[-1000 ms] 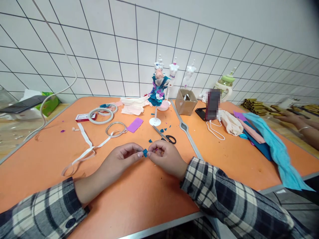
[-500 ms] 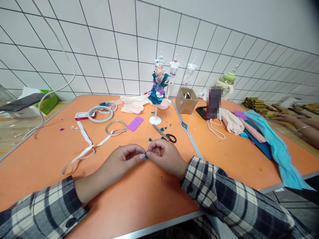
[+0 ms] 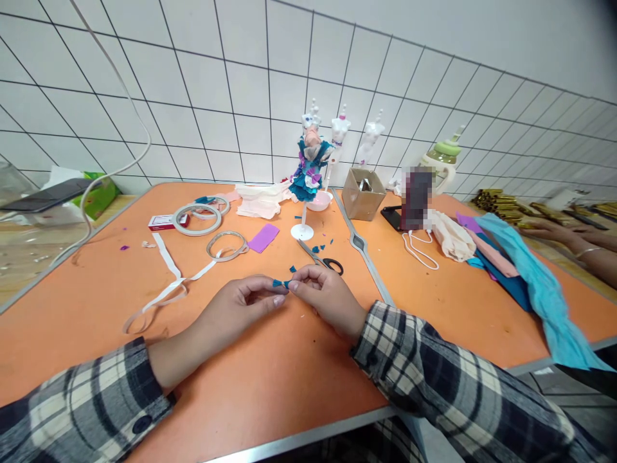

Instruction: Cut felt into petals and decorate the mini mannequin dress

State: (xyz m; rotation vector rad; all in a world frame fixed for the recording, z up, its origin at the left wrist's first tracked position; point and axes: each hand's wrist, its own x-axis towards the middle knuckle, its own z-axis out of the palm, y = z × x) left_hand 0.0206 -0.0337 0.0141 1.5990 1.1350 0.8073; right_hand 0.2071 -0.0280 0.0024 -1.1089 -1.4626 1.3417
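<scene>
My left hand (image 3: 241, 308) and my right hand (image 3: 322, 294) meet above the orange table (image 3: 270, 379), fingertips pinched together on a small teal scrap of fabric (image 3: 280, 283). Both hands are closed on it. Black-handled scissors (image 3: 322, 259) lie just beyond my right hand, among a few teal snippets (image 3: 315, 249). Farther back stands a small white mannequin (image 3: 308, 167) on a stand, dressed in teal, purple and pink fabric.
Rolls of tape (image 3: 196, 218) and a loose white strip (image 3: 168, 283) lie at the left, next to a purple scrap (image 3: 263, 238). A cardboard box (image 3: 362, 194), a phone on a stand (image 3: 415, 198) and teal cloth (image 3: 540, 289) are on the right. Another person's hand (image 3: 554, 230) rests at far right.
The teal scrap has been worked between my fingertips and now shows as a small strip. Both hands have shifted slightly up and away from me.
</scene>
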